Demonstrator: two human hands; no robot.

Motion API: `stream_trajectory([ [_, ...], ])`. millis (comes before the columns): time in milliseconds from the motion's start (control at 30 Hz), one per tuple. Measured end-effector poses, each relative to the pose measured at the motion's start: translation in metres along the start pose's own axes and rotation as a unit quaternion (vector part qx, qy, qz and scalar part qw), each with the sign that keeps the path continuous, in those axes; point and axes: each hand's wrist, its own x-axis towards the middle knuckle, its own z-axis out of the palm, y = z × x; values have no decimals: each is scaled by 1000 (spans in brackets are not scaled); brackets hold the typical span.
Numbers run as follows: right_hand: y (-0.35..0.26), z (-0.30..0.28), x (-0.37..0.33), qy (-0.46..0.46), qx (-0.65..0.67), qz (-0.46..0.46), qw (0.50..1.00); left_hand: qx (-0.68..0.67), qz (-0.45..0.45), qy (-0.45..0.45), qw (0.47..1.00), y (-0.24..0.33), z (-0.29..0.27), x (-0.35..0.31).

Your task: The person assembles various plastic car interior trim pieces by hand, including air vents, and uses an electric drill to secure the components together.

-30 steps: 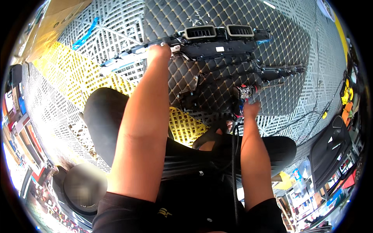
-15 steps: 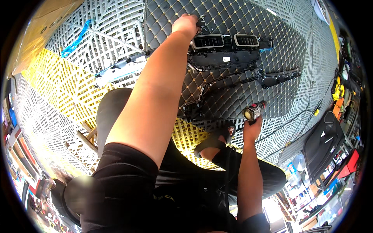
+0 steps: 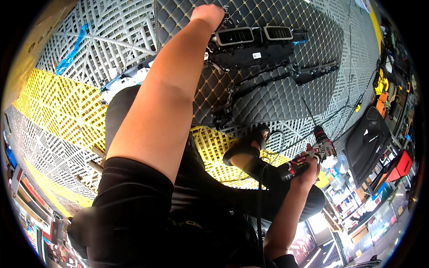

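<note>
My left hand (image 3: 208, 16) is stretched far forward over the black quilted mat (image 3: 272, 96), beside a scatter of small screws (image 3: 227, 19). Its fingers curl in and their tips are hidden, so what they may hold does not show. My right hand (image 3: 307, 173) is wrapped round the grip of a red and black cordless drill (image 3: 322, 146), held above my right leg with a long thin bit pointing forward. Between my hands lies a black car dashboard vent panel (image 3: 250, 58) with two framed air vents. A curved black trim piece (image 3: 268, 80) rests nearer to me.
Grey and yellow plastic grating (image 3: 58, 98) forms the floor. A blue strip (image 3: 71, 53) lies at the left near a cardboard box (image 3: 27, 40). Cables (image 3: 344, 107) run across the grating on the right, by a black panel (image 3: 368, 138) and a red box (image 3: 399, 166).
My right hand has swung the drill right and back toward me, turning it so its side and bit show. My left hand stays by the screws. The whole view has shifted slightly.
</note>
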Motion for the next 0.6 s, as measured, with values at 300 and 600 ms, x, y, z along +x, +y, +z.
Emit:
stream_trajectory([
  [300, -49, 8, -59, -101, 76, -85, 988, -721, -138, -40, 677, -36, -28, 23],
  [600, -116, 65, -94, -232, 29, -207, 950, -960, 38, -10, 277, 45, -87, -27],
])
